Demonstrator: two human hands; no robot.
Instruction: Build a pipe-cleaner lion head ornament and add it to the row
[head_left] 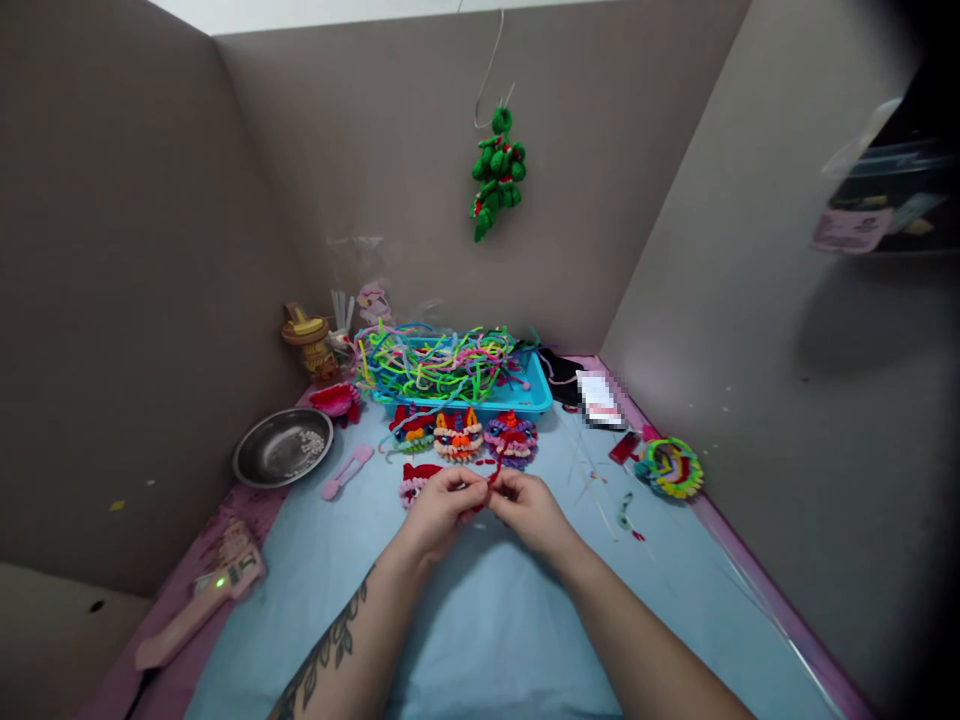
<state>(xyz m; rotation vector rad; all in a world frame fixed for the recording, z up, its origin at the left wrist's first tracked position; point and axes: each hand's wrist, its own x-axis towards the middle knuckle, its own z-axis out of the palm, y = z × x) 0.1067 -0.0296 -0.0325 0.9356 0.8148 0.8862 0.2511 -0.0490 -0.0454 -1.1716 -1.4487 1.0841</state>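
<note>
Red fuzzy stem hovers over pale-blue cloth boxed in by grey panels: steel bowl left, heaped blue tray centre, yellow-green ring right. Left hand and right hand pinch the stem between them; one thin end pokes upward, the rest mostly hidden.

Craft wkshp: partitions, glue gun & pipe cleaners.
</note>
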